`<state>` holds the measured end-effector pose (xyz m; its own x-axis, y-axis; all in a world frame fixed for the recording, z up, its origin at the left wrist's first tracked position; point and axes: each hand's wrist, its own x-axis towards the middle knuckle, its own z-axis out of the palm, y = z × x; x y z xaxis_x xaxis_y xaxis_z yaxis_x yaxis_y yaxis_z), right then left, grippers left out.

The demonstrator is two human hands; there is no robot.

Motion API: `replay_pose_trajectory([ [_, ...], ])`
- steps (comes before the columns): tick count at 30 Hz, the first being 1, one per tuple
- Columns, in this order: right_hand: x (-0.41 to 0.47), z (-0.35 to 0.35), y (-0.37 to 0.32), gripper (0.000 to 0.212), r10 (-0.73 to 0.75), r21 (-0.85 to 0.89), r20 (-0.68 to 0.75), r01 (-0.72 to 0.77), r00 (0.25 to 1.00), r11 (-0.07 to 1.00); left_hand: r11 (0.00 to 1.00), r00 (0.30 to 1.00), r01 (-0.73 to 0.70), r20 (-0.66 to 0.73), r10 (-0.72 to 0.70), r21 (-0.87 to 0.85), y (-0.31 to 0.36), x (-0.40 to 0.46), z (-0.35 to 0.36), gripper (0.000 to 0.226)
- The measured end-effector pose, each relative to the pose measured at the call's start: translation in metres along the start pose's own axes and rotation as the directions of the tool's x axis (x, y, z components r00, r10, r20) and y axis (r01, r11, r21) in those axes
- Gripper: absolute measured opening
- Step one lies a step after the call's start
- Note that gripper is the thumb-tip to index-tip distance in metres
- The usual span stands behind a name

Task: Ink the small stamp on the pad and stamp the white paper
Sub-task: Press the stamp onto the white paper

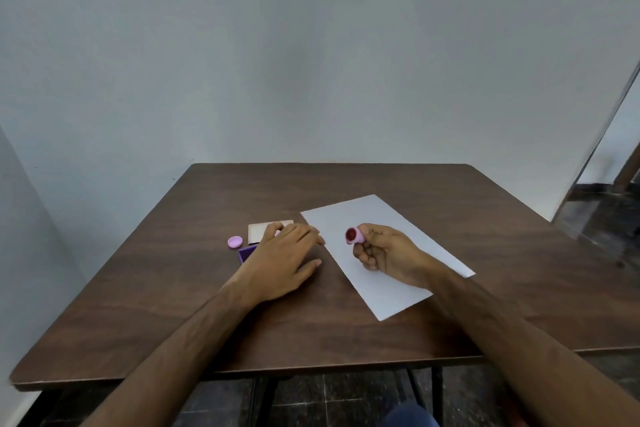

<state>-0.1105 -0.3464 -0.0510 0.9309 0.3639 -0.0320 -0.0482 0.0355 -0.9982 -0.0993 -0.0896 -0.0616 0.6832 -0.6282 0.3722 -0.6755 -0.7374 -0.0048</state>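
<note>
Dark wood table (346, 333). On it: white paper (349, 215), pink cap (235, 242), beige card (258, 231), purple box (246, 253), left hand (282, 262) resting flat.

A bare, plain room, more like an office corner or a spare room at home than a workshop or kitchen; which of these it is cannot be told. A dark wood-grain table (346, 315) on thin black metal legs (437, 395) stands pushed against an unadorned pale grey wall (311, 52) at 12 o'clock. Dark stone-look floor tiles (329, 399) show at 6 o'clock, and a slanted pale panel (595, 146), blurred, leans at 2 o'clock.
</note>
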Motion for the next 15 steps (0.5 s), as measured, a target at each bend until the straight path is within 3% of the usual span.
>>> replay_pose_trajectory([
  [6,-0.040,-0.040,-0.005,0.026,0.083,0.058,0.175,-0.094,0.981,0.994,1.000,1.000,-0.020,0.014,0.019,0.005,0.001,-0.004,0.006,0.047],
  [10,-0.054,-0.066,-0.010,0.022,0.162,0.054,0.319,-0.189,0.934,0.981,0.998,0.992,-0.048,0.117,0.042,0.049,0.002,-0.003,0.006,0.057],
  [15,-0.058,-0.087,-0.020,0.023,0.231,0.009,0.346,-0.249,0.909,0.968,0.988,0.980,-0.152,0.134,0.147,0.025,0.010,-0.004,0.004,0.060],
])
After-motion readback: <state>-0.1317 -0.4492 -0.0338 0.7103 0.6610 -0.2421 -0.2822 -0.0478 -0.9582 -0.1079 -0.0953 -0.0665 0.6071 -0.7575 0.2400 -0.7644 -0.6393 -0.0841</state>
